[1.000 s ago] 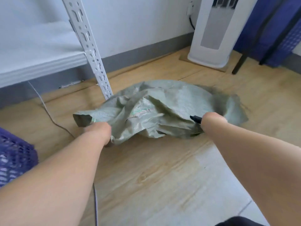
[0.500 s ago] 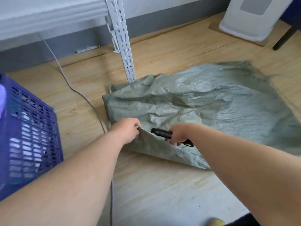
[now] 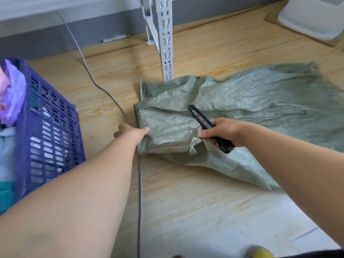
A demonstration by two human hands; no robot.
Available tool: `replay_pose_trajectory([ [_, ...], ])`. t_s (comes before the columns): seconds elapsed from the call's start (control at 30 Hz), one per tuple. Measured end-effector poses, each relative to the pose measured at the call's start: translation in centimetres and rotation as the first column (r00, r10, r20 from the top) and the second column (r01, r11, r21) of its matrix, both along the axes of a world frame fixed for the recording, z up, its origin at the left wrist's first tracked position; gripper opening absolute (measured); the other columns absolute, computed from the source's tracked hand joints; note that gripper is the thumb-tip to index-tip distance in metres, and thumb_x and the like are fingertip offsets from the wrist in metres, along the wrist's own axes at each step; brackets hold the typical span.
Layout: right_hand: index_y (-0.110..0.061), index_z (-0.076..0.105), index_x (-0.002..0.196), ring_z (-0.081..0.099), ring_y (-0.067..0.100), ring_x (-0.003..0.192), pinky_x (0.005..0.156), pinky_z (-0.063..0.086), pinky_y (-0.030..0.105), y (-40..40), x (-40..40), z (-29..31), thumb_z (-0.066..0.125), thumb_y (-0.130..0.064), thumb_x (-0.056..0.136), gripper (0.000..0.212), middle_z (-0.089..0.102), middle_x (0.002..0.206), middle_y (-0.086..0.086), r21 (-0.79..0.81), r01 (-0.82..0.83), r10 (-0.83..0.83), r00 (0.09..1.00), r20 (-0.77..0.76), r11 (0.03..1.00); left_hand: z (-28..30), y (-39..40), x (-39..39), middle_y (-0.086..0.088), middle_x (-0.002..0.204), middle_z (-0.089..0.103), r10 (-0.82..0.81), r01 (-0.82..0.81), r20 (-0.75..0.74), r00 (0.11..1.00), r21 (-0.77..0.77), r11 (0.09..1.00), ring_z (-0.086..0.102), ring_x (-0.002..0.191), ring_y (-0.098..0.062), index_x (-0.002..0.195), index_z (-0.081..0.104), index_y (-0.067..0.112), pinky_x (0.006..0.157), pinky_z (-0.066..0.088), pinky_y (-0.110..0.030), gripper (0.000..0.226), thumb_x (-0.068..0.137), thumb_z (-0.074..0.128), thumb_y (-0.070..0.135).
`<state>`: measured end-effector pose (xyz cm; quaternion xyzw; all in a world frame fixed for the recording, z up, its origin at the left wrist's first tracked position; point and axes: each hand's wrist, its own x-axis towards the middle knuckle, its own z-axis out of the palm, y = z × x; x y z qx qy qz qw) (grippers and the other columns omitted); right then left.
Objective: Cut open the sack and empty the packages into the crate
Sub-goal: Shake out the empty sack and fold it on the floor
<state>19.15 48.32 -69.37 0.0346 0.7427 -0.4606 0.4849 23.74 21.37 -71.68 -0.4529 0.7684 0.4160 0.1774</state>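
Note:
A flat, crumpled grey-green woven sack [image 3: 251, 108] lies on the wooden floor, its near-left end folded over. My left hand [image 3: 132, 132] grips the folded left edge of the sack. My right hand [image 3: 221, 132] holds a black utility knife [image 3: 200, 118] over the sack and pinches the fabric beside a stitched seam with a loose string. At the left stands a purple slatted crate [image 3: 50, 140] holding pink, lilac and pale blue packages [image 3: 11, 97].
A white perforated shelf upright [image 3: 164, 40] stands on the floor right behind the sack. A grey cable [image 3: 138, 183] runs across the floor between crate and sack. A white appliance base [image 3: 312, 19] sits at the far right. A grey skirting runs along the wall.
The view has swung closer. The sack's left end has been folded over, my hands have moved apart along it, and the knife now points up and away.

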Motion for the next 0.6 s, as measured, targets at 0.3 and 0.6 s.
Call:
replay_pose_trajectory([
  [0.3,-0.021,0.067,0.093,0.055,0.013,0.051,0.047,0.048,0.024,-0.8,-0.1,0.2,0.075,-0.015,0.08,0.017,0.063,0.068,0.001,0.187,0.127,-0.039,0.909,-0.415,0.974,-5.6,1.6,2.1,-0.007,0.089,0.066,0.067,0.011,-0.164,0.984,0.438,0.899,0.057,0.067,-0.017,0.115,0.057,0.016,0.049,0.045,-0.023,0.037,0.087,0.051,-0.008],
  [0.6,-0.021,0.061,0.106,0.058,0.017,0.074,0.059,0.042,0.024,-3.6,1.9,-2.1,0.07,-0.018,0.08,0.028,0.06,0.08,-0.005,0.53,-0.254,0.505,0.762,-0.406,0.809,-3.7,-0.1,4.4,0.003,0.103,0.069,-0.883,0.4,0.249,0.398,0.819,0.411,0.065,0.097,-0.01,0.11,0.062,0.015,0.078,0.054,-0.039,0.021,0.09,0.064,0.02],
])
